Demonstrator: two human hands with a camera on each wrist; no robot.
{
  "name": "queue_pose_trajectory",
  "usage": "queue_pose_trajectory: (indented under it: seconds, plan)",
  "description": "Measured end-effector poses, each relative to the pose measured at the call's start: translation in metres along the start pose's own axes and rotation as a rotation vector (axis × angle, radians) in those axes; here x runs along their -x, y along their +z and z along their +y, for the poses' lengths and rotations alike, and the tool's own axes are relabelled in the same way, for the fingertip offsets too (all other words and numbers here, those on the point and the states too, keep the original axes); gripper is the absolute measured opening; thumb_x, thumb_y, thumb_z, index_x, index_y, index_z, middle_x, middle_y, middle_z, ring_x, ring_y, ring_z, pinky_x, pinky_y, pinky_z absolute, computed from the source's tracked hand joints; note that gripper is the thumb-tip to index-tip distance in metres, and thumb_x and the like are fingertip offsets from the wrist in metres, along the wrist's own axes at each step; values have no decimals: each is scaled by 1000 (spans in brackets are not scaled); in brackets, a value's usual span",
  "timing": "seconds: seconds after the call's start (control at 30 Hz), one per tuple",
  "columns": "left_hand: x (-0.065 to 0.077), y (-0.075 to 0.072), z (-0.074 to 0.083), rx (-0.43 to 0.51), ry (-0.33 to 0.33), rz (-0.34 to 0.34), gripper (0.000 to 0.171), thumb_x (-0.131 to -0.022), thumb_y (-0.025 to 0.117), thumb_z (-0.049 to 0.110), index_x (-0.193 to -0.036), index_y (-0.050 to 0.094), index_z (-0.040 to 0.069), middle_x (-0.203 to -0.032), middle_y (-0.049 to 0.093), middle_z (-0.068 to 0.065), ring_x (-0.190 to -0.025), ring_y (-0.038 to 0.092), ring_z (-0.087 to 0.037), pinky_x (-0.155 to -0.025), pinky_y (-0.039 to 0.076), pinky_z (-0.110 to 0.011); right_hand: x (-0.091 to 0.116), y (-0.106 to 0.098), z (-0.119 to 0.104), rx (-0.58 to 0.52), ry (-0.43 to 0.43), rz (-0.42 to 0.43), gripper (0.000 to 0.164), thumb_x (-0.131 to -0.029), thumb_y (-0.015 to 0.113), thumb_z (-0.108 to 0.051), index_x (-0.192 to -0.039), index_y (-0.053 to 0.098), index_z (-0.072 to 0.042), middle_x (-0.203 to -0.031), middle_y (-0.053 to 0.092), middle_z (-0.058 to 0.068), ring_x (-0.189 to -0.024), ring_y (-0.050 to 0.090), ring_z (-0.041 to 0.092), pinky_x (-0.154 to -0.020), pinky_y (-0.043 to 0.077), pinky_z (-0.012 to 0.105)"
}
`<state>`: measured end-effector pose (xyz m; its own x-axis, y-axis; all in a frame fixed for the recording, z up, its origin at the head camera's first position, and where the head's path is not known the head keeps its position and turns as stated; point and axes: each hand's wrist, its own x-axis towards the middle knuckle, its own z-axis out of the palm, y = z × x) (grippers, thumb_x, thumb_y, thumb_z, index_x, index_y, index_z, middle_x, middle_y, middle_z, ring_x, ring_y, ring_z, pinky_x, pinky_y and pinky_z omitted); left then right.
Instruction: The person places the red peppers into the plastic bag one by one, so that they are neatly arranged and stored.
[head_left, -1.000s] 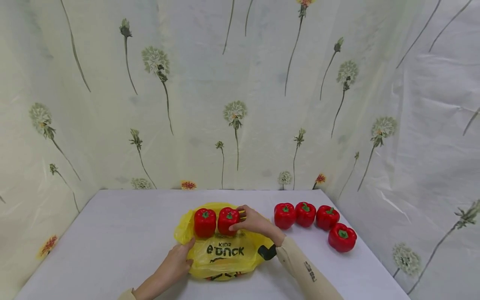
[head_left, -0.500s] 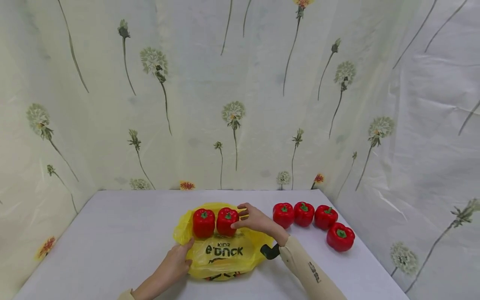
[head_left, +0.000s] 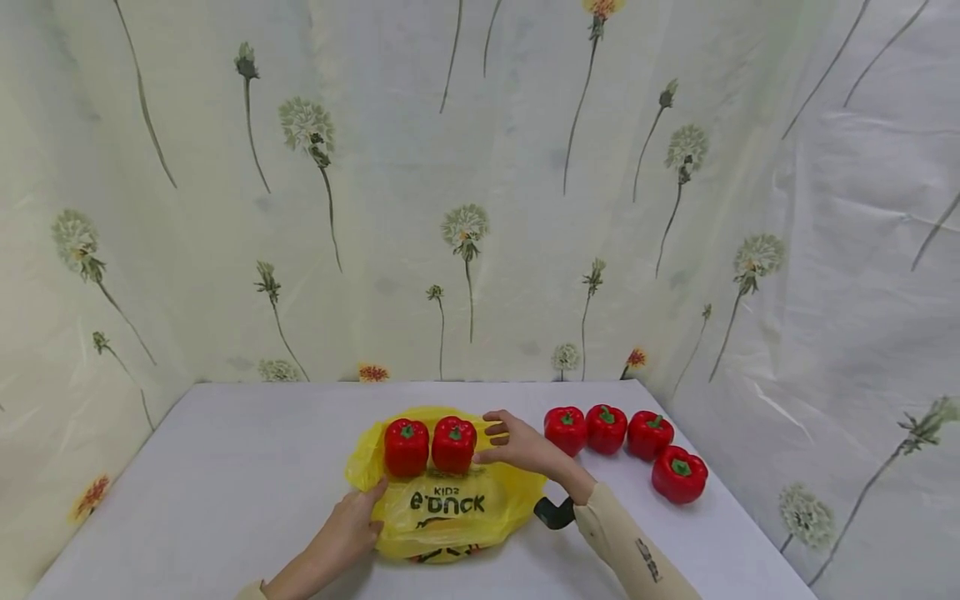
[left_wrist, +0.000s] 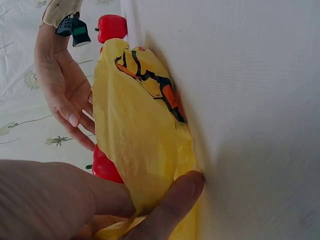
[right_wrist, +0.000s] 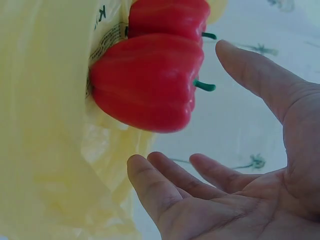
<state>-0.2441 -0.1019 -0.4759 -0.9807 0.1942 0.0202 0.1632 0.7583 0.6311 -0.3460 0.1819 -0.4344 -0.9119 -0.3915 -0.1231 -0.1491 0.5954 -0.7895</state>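
Bag, one: yellow plastic point(head_left: 450, 543), lying in the middle of a white table point(head_left: 225, 475). Lettering on its upper face: a small word reading KIDS or KIDZ, and below it a larger, creased word that ends in CK. The left wrist view adds bold black-and-orange printing on the near side, mostly folded out of sight from the head. The right wrist view gives a single K and rows of small print, too small to read.

Peppers on the bag, two: red, green-stemmed, upright; a left pepper point(head_left: 407, 448) and a right pepper point(head_left: 453, 447), side by side on the bag's far part. The right wrist view shows their stems in profile.

Peppers on the table, four: red, in a curved row at the right point(head_left: 649, 435), apart from the bag.

Left hand point(head_left: 348, 521): pinches the bag's near-left edge between thumb and finger, a grip shown closely by the left wrist view.

Right hand point(head_left: 525, 446): released, fingers and thumb spread beside the right pepper; the right wrist view shows a gap between them.

Sleeve, right point(head_left: 626, 542): beige, dark print illegible.

Wrist device, one: dark point(left_wrist: 74, 31), at the right cuff.

Curtain point(head_left: 390, 192): pale, dandelion-printed, behind the table.
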Motion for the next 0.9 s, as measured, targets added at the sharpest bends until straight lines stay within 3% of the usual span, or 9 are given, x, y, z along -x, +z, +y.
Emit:
queue_pose_trajectory:
  seconds: [0.17,0.33,0.53,0.9]
  plan:
    - [-1,0,0,-10,-16,-8,60,-79,66,-11,-136,46,-11,-141,46,-31,-113,55,-31,-93,51,-51,11,-4,-1,0,-16,23,83,-78,78,-40,-144,38,-10,-139,52,17,-127,50,35,-99,50,50]
    - [-1,1,-1,-14,-19,-12,61,-79,67,-11,-136,46,-10,-141,46,-30,-122,53,-36,-95,49,-53,21,-8,-1,-16,-30,41,82,-77,79,-38,-143,37,-13,-140,51,18,-127,51,37,-99,50,49]
    - [-1,2,-1,-13,-13,-9,61,-78,67,-11,-135,47,-11,-139,48,-30,-120,54,-35,-93,50,-52,36,-12,-1,-28,-37,53,82,-76,80,-39,-143,38,-16,-141,51,15,-129,50,35,-100,50,47]
    - [1,1,0,-16,5,-2,60,-78,67,-11,-135,47,-11,-138,48,-31,-126,48,-45,-96,48,-55,56,-20,10,-97,-64,81,79,-78,79,-37,-143,39,-15,-140,50,16,-129,50,36,-102,48,45]
